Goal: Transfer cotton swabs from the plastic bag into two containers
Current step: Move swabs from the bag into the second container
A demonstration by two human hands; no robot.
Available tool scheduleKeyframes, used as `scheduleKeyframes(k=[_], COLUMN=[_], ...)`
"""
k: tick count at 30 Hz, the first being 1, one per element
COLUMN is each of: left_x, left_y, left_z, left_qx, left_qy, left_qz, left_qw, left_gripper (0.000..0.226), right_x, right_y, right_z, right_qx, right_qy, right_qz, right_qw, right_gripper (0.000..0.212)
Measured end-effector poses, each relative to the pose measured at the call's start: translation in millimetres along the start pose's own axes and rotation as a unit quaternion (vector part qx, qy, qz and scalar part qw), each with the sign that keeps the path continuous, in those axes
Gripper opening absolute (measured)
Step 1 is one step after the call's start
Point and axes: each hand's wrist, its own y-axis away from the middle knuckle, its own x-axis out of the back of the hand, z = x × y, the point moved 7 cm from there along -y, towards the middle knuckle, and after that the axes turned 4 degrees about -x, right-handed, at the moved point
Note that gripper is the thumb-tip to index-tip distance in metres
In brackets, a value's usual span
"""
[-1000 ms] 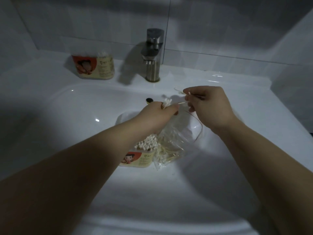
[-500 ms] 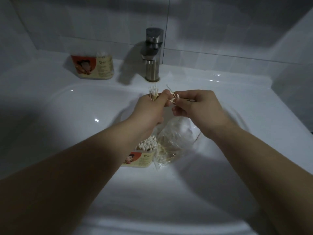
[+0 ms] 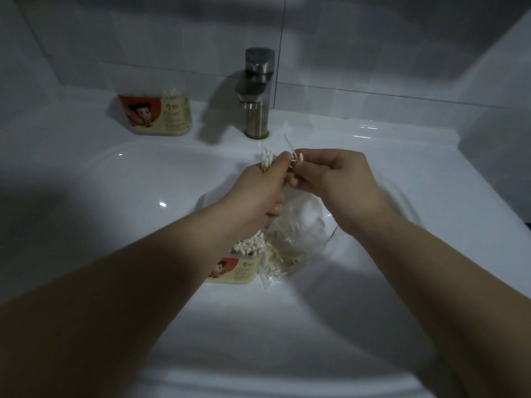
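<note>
Over the middle of the white sink basin [image 3: 86, 214], my left hand [image 3: 260, 193] grips an upright bundle of cotton swabs [image 3: 265, 161], white tips up. My right hand [image 3: 330, 173] sits close beside it and pinches a few swabs [image 3: 296, 158] against the left fingers. Below the hands, a clear plastic bag [image 3: 293, 239] with loose swabs lies in the basin. A labelled container [image 3: 234, 271] packed with swabs stands against the bag's left side, partly hidden by my left forearm. A second labelled container [image 3: 156, 113] stands on the back ledge at the left.
A steel faucet [image 3: 257, 93] rises at the back centre, just beyond the hands. Grey tiled walls close in behind and on the right. The sink's flat rim runs along both sides.
Both hands rose from over the bag toward the faucet and came together. The left hand's swab bundle turned upright, and the right hand brought its swabs against the left fingers.
</note>
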Motion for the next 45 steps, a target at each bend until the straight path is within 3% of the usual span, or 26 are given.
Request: scheduleKeyframes(k=[4,9,17,30,33,36,42,45], left_x=[1.9,16.0,4.0,26.3,22.2,15.5,-6.1,-11.9], left_y=[-3.8,-5.9,2.1,-2.4,-2.5,0.0,13.5,14.9], left_z=[3.4,0.9,5.2,7.6,7.2,8.6,6.9,3.7], left_qx=[-0.008,-0.020,-0.011,-0.001,0.002,0.007,0.002,0.017], left_qy=[0.060,-0.009,-0.022,0.075,0.115,0.080,0.002,0.011], left_qz=[0.027,0.077,0.027,0.127,0.118,0.091,-0.049,-0.065], left_qw=[0.998,0.997,0.999,0.989,0.986,0.993,0.999,0.998], left_gripper=[0.032,0.032,0.035,0.033,0.028,0.024,0.032,0.031], right_x=[-6.4,0.1,-3.7,0.0,3.0,7.3,13.3,13.6], right_y=[3.3,1.6,4.1,0.0,0.4,1.5,0.9,0.2], right_z=[0.0,0.5,2.5,6.1,4.8,-1.2,-7.3,-7.0], right_qx=[-0.006,-0.029,-0.021,-0.032,-0.038,-0.028,-0.009,-0.001], right_qy=[0.015,0.010,0.052,0.186,0.144,0.088,0.083,0.114], right_qz=[-0.009,0.005,-0.016,-0.005,0.011,0.032,0.065,0.060], right_qw=[1.000,1.000,0.998,0.982,0.989,0.995,0.994,0.992], right_gripper=[0.024,0.018,0.019,0.010,0.009,0.007,0.007,0.006])
